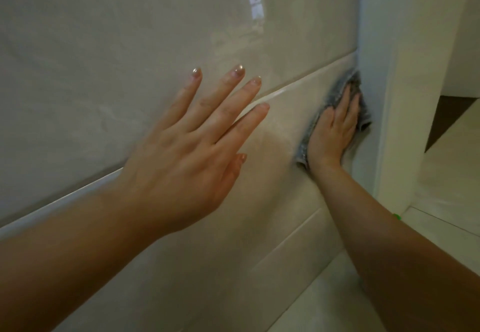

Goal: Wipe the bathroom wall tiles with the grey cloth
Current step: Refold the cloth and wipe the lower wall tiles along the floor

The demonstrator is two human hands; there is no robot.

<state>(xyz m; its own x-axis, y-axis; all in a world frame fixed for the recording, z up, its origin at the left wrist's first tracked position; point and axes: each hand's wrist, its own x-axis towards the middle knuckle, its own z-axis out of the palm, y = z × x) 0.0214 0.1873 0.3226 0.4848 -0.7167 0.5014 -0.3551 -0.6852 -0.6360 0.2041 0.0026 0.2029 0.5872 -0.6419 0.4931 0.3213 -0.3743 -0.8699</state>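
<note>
**Friend:** Where is the grey cloth (pixel 335 113)?

**Me:** It is under my right hand (pixel 332 129). My hand lies flat on it and pushes it onto the wall tiles (pixel 130 59). My fingers are straight and close together, pointing up.

**Friend:** Which part of the wall is that?

**Me:** The far right end, just beside the white door frame (pixel 384 98). The cloth touches the frame. It sits just under the pale grout line (pixel 285 86) that runs across the tiles.

**Friend:** What about your other hand?

**Me:** My left hand (pixel 187 155) is open, with the fingers spread wide. It holds nothing. It is over the same pale line, well apart from the cloth. I cannot tell if it touches the wall or is only near it.

**Friend:** What do the tiles look like?

**Me:** They are big, beige and shiny. Down below is the light floor (pixel 324 305).
</note>
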